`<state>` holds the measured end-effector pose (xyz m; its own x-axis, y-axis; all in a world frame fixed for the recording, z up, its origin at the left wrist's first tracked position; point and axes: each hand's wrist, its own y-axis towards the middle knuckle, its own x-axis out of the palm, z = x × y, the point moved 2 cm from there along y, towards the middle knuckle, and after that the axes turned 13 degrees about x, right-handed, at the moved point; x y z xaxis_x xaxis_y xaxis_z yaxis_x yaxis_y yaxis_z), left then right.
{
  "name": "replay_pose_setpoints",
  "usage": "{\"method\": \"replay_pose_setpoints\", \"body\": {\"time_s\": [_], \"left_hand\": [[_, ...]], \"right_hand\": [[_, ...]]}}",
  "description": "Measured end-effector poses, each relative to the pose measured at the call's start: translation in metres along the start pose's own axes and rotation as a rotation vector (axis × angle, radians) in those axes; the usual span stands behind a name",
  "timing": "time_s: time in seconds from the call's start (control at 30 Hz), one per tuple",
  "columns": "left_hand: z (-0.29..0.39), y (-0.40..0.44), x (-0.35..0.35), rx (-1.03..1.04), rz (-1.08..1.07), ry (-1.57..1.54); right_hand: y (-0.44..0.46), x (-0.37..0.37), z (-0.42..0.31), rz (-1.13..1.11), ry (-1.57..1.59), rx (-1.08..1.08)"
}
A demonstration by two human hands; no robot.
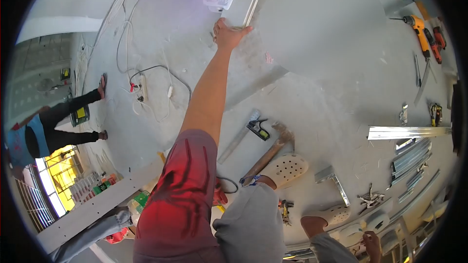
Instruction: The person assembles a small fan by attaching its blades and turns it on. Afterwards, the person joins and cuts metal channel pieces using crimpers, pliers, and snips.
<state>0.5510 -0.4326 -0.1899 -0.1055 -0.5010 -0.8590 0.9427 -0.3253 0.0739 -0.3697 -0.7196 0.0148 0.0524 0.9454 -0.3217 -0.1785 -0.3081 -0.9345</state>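
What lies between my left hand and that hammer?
In the head view, a combination square lies near the hammer, then floor up to your left hand.

I have hold of the near end of a flat, pale-grey rectangular stack [240, 5], long side pointing away from me, whitish along its right edge, apparently resting on the floor [304, 100].

I see dark lines across the red cloth sleeve [178, 192], white edges on the flat grey boards [241, 4], and dark holes dotting a cream plastic clog [287, 170].
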Motion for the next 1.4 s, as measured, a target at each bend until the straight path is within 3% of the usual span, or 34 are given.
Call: {"method": "replay_pose_setpoints", "body": {"time_s": [0.07, 0.13, 0.4, 0.5, 0.57, 0.6, 0.67, 0.7, 0.77, 0.87, 0.93, 1.03, 1.13, 1.23, 1.4], "left_hand": [[0.008, 0.003, 0.001, -0.036, -0.013, 0.046], [0.005, 0.011, 0.009, 0.001, 0.026, 0.075], [-0.006, 0.009, 0.021, 0.046, 0.228, -0.101], [-0.002, -0.008, 0.033, 0.046, 0.421, -0.036], [0.005, -0.023, 0.036, -0.294, 0.61, 0.014], [0.008, -0.024, 0.035, -0.294, 0.612, 0.01], [0.007, -0.027, 0.045, -0.564, 0.538, -1.103], [0.003, -0.025, 0.045, -0.567, 0.54, -1.105], [0.0, -0.018, 0.05, -0.818, 0.462, -1.344], [-0.058, -0.028, 0.11, -0.399, 0.3, -1.196], [0.019, -0.06, 0.05, -0.778, 0.367, -1.226], [0.041, -0.085, 0.04, -0.694, 0.405, -1.205], [0.032, -0.122, 0.022, -0.703, 0.293, -1.148], [0.04, -0.155, -0.007, -0.409, 0.177, -1.136], [-0.032, -0.247, -0.073, -0.326, 0.211, -0.856]], "right_hand": [[-0.008, -0.005, -0.03, 0.019, -0.068, 0.017], [-0.014, -0.004, -0.055, 0.091, -0.114, -0.123], [0.0, -0.016, -0.062, 0.144, -0.177, -0.142], [-0.002, -0.015, -0.062, 0.157, -0.209, -0.19], [0.008, -0.014, -0.056, 0.169, -0.218, -0.191], [0.011, -0.012, -0.049, 0.124, -0.133, -0.158], [0.017, -0.018, -0.039, 0.085, -0.058, -0.128], [0.013, -0.017, -0.043, 0.101, -0.089, -0.105], [-0.001, -0.015, -0.042, 0.13, -0.101, -0.075], [-0.005, -0.014, -0.055, 0.209, -0.136, -0.176], [-0.01, -0.014, -0.052, 0.18, -0.13, -0.149], [-0.028, -0.011, -0.071, 0.234, -0.096, -0.248], [-0.042, 0.003, -0.086, 0.246, -0.094, -0.311], [-0.073, 0.026, -0.12, 0.199, -0.115, -0.293], [-0.072, 0.034, -0.056, 0.063, -0.144, -0.327]]}}
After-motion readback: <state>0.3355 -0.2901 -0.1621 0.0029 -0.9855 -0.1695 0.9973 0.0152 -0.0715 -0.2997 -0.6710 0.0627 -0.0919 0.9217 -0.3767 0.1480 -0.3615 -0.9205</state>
